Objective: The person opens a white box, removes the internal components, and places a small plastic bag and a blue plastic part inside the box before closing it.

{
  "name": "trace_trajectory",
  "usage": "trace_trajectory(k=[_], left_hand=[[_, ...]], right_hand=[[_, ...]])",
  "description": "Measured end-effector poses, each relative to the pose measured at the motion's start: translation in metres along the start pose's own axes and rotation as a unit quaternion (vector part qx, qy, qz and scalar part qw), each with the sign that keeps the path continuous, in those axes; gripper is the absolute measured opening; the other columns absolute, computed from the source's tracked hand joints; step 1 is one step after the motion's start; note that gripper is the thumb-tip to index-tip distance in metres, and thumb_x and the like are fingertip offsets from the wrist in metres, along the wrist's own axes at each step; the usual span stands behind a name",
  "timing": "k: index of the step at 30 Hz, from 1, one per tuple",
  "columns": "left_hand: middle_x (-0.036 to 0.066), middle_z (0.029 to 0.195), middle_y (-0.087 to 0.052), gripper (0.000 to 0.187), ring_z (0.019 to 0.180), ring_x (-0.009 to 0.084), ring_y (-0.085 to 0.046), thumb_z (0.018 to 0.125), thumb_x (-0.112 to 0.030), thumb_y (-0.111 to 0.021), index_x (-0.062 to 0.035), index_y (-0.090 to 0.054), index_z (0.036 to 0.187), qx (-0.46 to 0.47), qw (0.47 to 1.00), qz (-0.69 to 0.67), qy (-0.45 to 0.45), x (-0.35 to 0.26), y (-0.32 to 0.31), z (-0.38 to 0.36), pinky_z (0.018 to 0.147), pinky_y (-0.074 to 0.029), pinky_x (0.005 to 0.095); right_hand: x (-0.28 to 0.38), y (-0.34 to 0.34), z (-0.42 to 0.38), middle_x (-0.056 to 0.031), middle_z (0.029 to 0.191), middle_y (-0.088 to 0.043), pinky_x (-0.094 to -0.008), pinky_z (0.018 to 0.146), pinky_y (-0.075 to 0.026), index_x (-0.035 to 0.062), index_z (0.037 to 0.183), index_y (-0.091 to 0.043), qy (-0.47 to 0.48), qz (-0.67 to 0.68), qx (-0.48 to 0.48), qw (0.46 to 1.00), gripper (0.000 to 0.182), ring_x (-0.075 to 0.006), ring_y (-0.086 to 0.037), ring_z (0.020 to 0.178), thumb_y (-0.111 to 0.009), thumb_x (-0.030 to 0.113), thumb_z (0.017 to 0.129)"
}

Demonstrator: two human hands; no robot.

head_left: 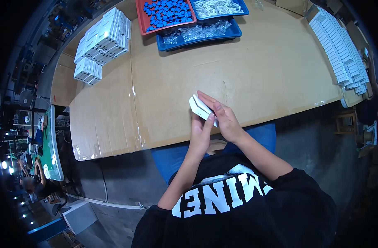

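Note:
A small white box (200,109) is held between my two hands, tilted above the near part of the cardboard-covered table. My left hand (200,134) grips it from below and the left, thumb along its near side. Around its right side is my right hand (227,120), with the fingers stretched along the edge and the thumb pressed near the left thumb. A dark gap runs along the upper side of the box, like a flap or lid standing slightly apart. The palms hide its lower part.
Stacked white boxes (100,41) stand at the back left, with more rows of white boxes (338,49) at the right edge. At the back are a red tray (141,16) of blue pieces, a blue tray (201,41) of clear bags and another of white pieces. A person sits far left.

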State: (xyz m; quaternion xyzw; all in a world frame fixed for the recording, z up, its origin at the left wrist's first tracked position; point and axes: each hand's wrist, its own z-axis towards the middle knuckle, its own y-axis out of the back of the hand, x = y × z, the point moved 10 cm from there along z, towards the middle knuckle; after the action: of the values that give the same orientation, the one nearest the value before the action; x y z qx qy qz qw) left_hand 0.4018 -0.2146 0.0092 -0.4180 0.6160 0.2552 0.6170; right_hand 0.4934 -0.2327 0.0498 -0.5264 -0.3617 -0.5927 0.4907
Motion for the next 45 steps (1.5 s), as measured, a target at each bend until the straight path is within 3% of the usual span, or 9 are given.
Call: trace_trajectory(k=[5,8,15,17,21,29,39,41,45], left_hand=[[0.012,0.133,-0.057,0.069,0.123,0.0209,-0.058,0.108,-0.060,-0.037,-0.0033,-0.042,0.147,-0.086,0.990,-0.106,0.030,0.020,0.042,0.006,0.105,-0.048,0.0384],[0.012,0.132,-0.057,0.068,0.123,0.0212,-0.058,0.108,-0.059,-0.040,-0.0028,-0.043,0.146,-0.079,0.985,-0.136,0.074,0.021,0.038,0.002,0.105,-0.049,0.0381],[0.010,0.127,-0.056,0.063,0.115,0.0185,-0.057,0.108,-0.055,-0.043,-0.0034,-0.045,0.143,-0.098,0.991,-0.071,0.059,0.026,0.041,0.004,0.100,-0.048,0.0355],[0.014,0.134,-0.053,0.056,0.122,0.0208,-0.053,0.112,-0.040,-0.038,-0.0002,-0.037,0.151,-0.113,0.989,-0.067,0.068,0.024,0.041,0.003,0.102,-0.044,0.0340],[0.014,0.133,-0.053,0.055,0.121,0.0207,-0.052,0.112,-0.039,-0.037,-0.0006,-0.037,0.152,-0.118,0.986,-0.067,0.093,0.029,0.040,0.003,0.102,-0.044,0.0336],[0.013,0.127,-0.055,0.050,0.115,0.0189,-0.053,0.112,-0.034,-0.037,0.0019,-0.041,0.146,-0.107,0.994,0.013,0.020,0.005,0.032,0.005,0.100,-0.043,0.0325],[0.007,0.109,-0.059,0.041,0.100,0.0143,-0.055,0.111,-0.037,-0.038,-0.0022,-0.053,0.127,-0.113,0.989,-0.054,0.083,0.028,0.041,0.001,0.091,-0.045,0.0294],[0.005,0.112,-0.060,0.056,0.104,0.0136,-0.058,0.106,-0.054,-0.044,-0.0044,-0.056,0.128,-0.116,0.985,-0.070,0.103,0.038,0.047,0.002,0.091,-0.047,0.0318],[0.007,0.114,-0.063,0.060,0.106,0.0170,-0.061,0.103,-0.055,-0.047,-0.0031,-0.054,0.133,-0.079,0.986,-0.053,0.134,0.025,0.055,0.006,0.093,-0.049,0.0324]], right_hand=[[0.010,-0.011,-0.010,-0.0209,0.156,-0.047,-0.0418,0.117,-0.040,-0.0017,0.148,-0.051,0.026,-0.095,0.095,0.991,0.048,-0.0338,-0.046,0.145,-0.052,0.014,0.103],[0.017,-0.014,-0.015,-0.0219,0.154,-0.049,-0.0419,0.112,-0.045,-0.0018,0.148,-0.051,0.086,-0.204,0.099,0.970,0.050,-0.0356,-0.051,0.140,-0.055,0.010,0.100],[0.011,-0.017,-0.019,-0.0239,0.148,-0.055,-0.0413,0.108,-0.050,-0.0024,0.147,-0.051,0.148,-0.263,0.087,0.949,0.050,-0.0383,-0.059,0.132,-0.059,0.008,0.098],[0.007,-0.017,-0.019,-0.0243,0.146,-0.057,-0.0409,0.106,-0.052,-0.0026,0.147,-0.052,0.151,-0.259,0.082,0.951,0.049,-0.0385,-0.062,0.128,-0.059,0.008,0.100],[0.000,-0.017,-0.019,-0.0247,0.145,-0.058,-0.0408,0.104,-0.053,-0.0026,0.147,-0.051,0.139,-0.265,0.085,0.950,0.048,-0.0383,-0.064,0.125,-0.058,0.009,0.100],[-0.003,-0.016,-0.025,-0.0258,0.133,-0.065,-0.0410,0.086,-0.060,-0.0054,0.143,-0.053,0.154,-0.286,0.067,0.944,0.044,-0.0388,-0.073,0.100,-0.054,0.012,0.103],[-0.002,-0.018,-0.029,-0.0273,0.122,-0.069,-0.0409,0.075,-0.062,-0.0085,0.138,-0.057,0.198,-0.314,0.041,0.928,0.043,-0.0378,-0.075,0.090,-0.060,0.013,0.100],[0.005,-0.019,-0.028,-0.0286,0.124,-0.068,-0.0404,0.078,-0.062,-0.0076,0.136,-0.058,0.210,-0.307,0.030,0.928,0.040,-0.0377,-0.074,0.092,-0.058,0.014,0.102],[0.020,-0.015,-0.022,-0.0246,0.123,-0.069,-0.0365,0.085,-0.060,-0.0052,0.137,-0.060,0.193,-0.248,0.012,0.949,0.038,-0.0315,-0.074,0.096,-0.055,0.015,0.105]])
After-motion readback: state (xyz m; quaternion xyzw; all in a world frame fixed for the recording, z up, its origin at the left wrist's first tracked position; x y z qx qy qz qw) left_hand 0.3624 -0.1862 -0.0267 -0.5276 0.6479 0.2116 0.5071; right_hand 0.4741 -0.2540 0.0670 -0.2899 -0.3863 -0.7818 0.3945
